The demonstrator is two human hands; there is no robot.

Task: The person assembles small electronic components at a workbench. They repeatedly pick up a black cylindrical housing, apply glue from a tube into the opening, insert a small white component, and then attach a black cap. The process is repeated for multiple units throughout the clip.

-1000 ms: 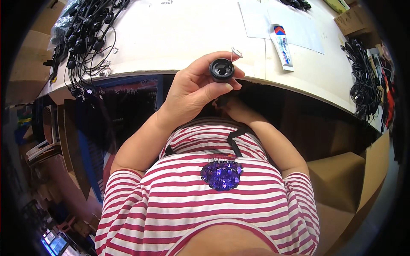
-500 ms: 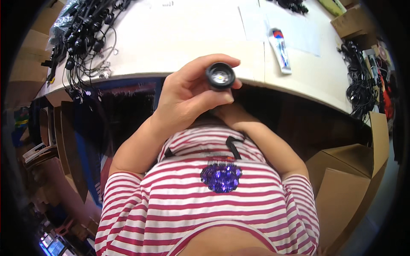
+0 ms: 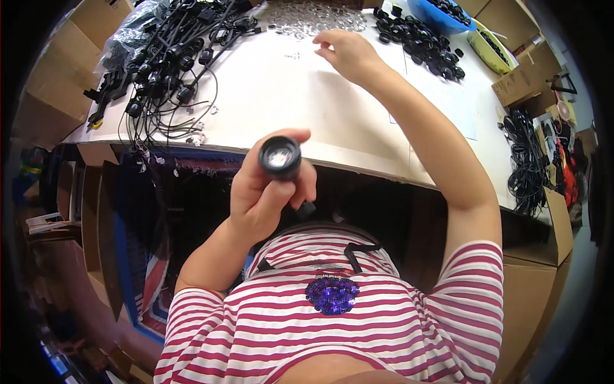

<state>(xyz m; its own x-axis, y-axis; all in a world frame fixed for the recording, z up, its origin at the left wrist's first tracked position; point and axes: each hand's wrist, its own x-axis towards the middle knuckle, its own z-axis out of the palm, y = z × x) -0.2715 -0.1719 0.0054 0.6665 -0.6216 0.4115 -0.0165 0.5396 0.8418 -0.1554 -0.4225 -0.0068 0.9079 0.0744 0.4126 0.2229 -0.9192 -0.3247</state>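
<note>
My left hand [image 3: 259, 192] is closed round a black LED lamp head [image 3: 280, 158], held in front of the table's near edge. Its round face points up, and a small light-coloured LED shows inside the black rim. Across the table, my right hand [image 3: 348, 54] has its thumb and index finger bent and slightly apart, with nothing visible between them. Just beyond its fingertips lies a spread of clear round lenses [image 3: 313, 18]. Black ring-like caps [image 3: 422, 45] are heaped to the right of that hand.
Black lamps with cables [image 3: 173, 70] pile up at the table's left. A blue bowl [image 3: 438, 18] and a yellow-green basket [image 3: 489, 51] of black parts stand far right. Coiled black cables [image 3: 524, 160] hang at the right edge. A cardboard box [image 3: 531, 301] stands below on the right.
My right hand has gone from near my waist out over the table to the lenses. My left hand has shifted left and nearer with the lamp head. The white tube is now out of sight.
</note>
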